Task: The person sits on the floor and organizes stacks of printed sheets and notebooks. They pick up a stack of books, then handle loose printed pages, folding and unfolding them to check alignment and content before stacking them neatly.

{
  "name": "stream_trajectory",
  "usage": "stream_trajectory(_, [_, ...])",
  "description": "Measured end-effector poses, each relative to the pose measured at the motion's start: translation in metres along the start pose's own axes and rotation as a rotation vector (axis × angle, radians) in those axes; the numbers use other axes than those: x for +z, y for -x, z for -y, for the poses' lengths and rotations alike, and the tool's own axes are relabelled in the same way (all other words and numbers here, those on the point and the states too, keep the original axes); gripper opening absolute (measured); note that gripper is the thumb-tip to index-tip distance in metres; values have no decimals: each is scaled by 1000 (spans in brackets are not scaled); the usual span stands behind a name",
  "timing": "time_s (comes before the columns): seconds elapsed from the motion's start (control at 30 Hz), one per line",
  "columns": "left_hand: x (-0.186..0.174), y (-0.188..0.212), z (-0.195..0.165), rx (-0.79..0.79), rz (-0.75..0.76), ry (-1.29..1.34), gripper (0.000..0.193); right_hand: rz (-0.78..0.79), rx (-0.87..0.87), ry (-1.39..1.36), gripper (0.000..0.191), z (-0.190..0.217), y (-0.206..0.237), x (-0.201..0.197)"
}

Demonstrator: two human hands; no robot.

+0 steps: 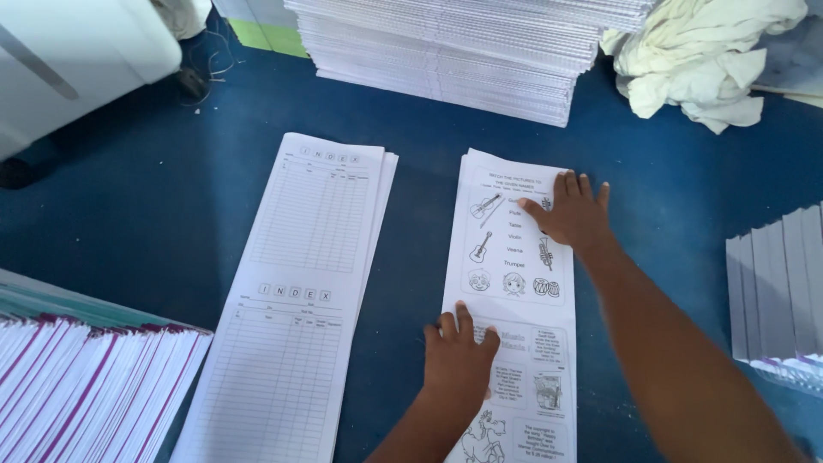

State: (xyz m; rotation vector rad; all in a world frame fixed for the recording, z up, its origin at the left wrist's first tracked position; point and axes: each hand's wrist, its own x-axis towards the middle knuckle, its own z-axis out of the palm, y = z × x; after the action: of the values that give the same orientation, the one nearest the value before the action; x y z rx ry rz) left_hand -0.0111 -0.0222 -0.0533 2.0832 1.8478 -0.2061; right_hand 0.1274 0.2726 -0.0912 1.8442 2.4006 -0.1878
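A long white printed sheet [506, 291] with drawings of musical instruments lies on the blue surface, right of centre. My left hand [459, 356] presses flat on its lower half, fingers apart. My right hand [573, 210] lies flat on its upper right edge, fingers spread. Neither hand grips anything. To the left lies a small pile of long sheets with ruled tables [300, 283], untouched.
A tall stack of white paper [454, 51] stands at the back. A crumpled cream cloth [703, 56] lies at the back right. Booklets with purple edges [86, 386] sit at the lower left, grey-white booklets [776, 291] at the right edge, a white machine [69, 51] top left.
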Motion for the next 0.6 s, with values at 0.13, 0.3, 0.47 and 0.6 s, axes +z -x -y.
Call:
stream_trajectory(0.13, [4,-1,2,7,-19,13,94,0,-10,-7,110,0,-1,-1])
stream_trajectory(0.3, [7,-1,0,-25,-38,15,93,-19,-31,72,111,0,14,7])
stream_trajectory(0.47, [7,-2,-1,-52,-42,16,94,2,-22,52,110,1,36,13])
stream_trajectory(0.6, [8,-5,0,-55,-49,21,92,-11,-18,37,111,2,61,19])
